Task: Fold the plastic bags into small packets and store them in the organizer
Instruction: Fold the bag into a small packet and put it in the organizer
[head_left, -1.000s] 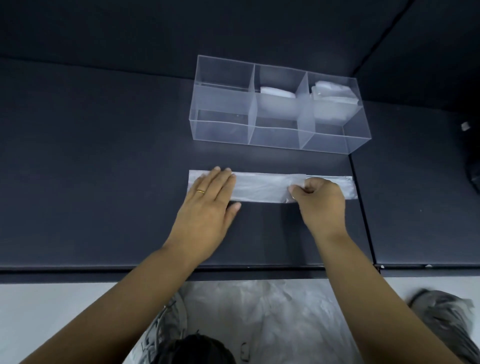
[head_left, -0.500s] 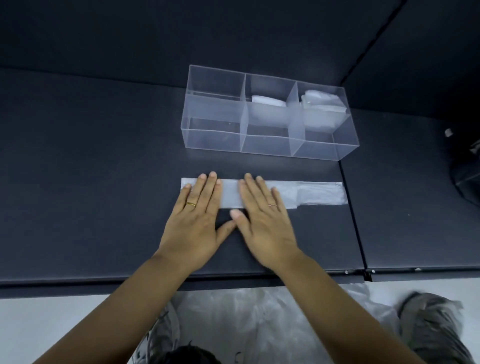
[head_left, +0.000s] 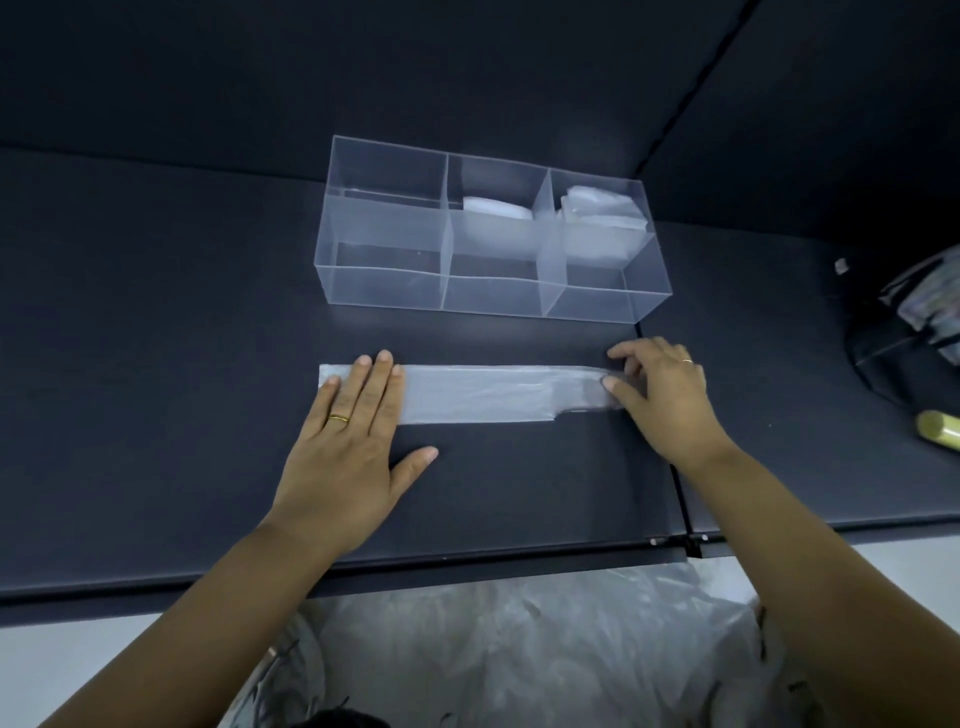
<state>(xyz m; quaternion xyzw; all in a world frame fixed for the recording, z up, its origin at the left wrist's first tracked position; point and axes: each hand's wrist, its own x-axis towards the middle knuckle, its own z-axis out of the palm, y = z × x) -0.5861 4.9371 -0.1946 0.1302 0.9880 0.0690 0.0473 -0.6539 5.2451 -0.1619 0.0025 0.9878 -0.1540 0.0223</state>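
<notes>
One plastic bag (head_left: 478, 395), folded into a long flat strip, lies on the dark table (head_left: 156, 312) between the two hands. The left hand (head_left: 348, 447) presses its left end with straight, flat fingers (head_left: 382, 379). The right hand (head_left: 665, 395) is at the right end with bent fingers and its thumb (head_left: 613, 385) on the plastic; blur hides whether it pinches. Each hand wears one ring. Beyond the fingertips stands one clear organizer (head_left: 384, 280) with three compartments: one packet (head_left: 496, 208) in the middle, a second packet (head_left: 602, 208) in the right. Loose bags (head_left: 545, 649) lie below the wrists.
</notes>
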